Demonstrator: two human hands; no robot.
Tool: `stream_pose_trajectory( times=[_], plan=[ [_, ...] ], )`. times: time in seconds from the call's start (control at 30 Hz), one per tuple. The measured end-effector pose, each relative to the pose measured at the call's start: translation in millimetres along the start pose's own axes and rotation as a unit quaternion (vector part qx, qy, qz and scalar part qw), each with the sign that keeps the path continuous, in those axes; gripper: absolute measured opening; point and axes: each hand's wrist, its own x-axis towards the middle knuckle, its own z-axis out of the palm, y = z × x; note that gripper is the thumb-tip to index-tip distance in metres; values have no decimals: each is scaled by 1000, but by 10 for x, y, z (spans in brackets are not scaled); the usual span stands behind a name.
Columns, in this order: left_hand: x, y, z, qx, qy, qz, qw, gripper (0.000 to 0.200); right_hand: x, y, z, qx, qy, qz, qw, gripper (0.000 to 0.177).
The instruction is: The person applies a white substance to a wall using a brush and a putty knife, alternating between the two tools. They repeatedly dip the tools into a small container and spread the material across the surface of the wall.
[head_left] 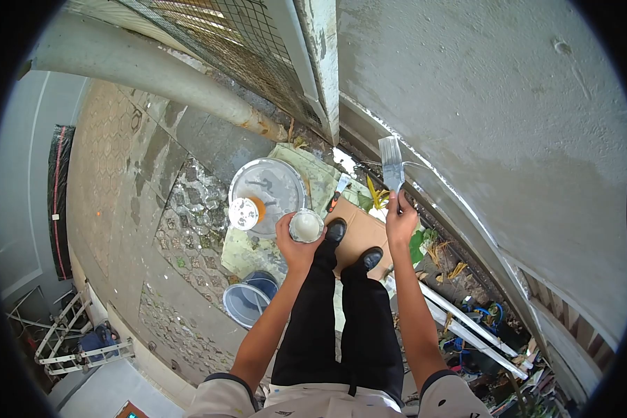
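My left hand (297, 245) is wrapped round a small cup of white paint (306, 226), held upright in front of my legs. In my right hand (401, 221) is a paintbrush (391, 164), gripped by its handle with the bristles pointing away from me, close to the grey wall (481, 125). The bristles look pale with paint. Below the cup, a large round bucket lid (279, 182) lies smeared with paint. An orange-and-white tub (246, 212) stands on it. A putty knife (338, 191) with a black and orange handle rests beside it.
Under my shoes lies a sheet of cardboard (359, 240). Two blue-grey buckets (246, 304) stand at left. A metal post with mesh (313, 76) and a thick pipe (167, 76) rise ahead. White pipes (467, 327) and debris lie at right, along the wall's foot.
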Motion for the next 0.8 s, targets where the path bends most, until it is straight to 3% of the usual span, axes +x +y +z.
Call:
stream_pose_trajectory(
  times=[0.03,0.1,0.13,0.2,0.33,0.43,0.47,0.6,0.7,0.8],
  plan=[
    [-2,3,6,1,0,5,1000,69,31,-153,-65,0,-1,0,1000,32],
    [-10,8,21,3,-2,9,1000,68,114,-413,-185,-76,-129,58,987,31],
    [-11,6,33,5,-1,10,1000,68,160,-395,-113,-76,-130,60,987,31],
    [-39,-4,26,11,-3,10,1000,68,299,-359,79,-84,-91,-95,988,31],
    [-59,-4,25,17,-25,16,999,72,550,-511,195,-105,-86,-16,991,27],
    [-65,17,11,11,-19,13,1000,70,454,-473,65,-101,-49,-15,994,25],
    [-61,22,13,4,-10,9,1000,68,394,-248,87,-87,-13,-53,995,24],
    [-54,14,9,15,-15,18,1000,68,55,107,-136,-107,6,-28,994,24],
    [-51,25,32,9,-12,19,1000,68,-65,179,-184,-90,7,-60,994,22],
    [-51,32,44,11,-12,26,1000,67,26,77,-39,-100,-85,-94,987,21]
  ],
)
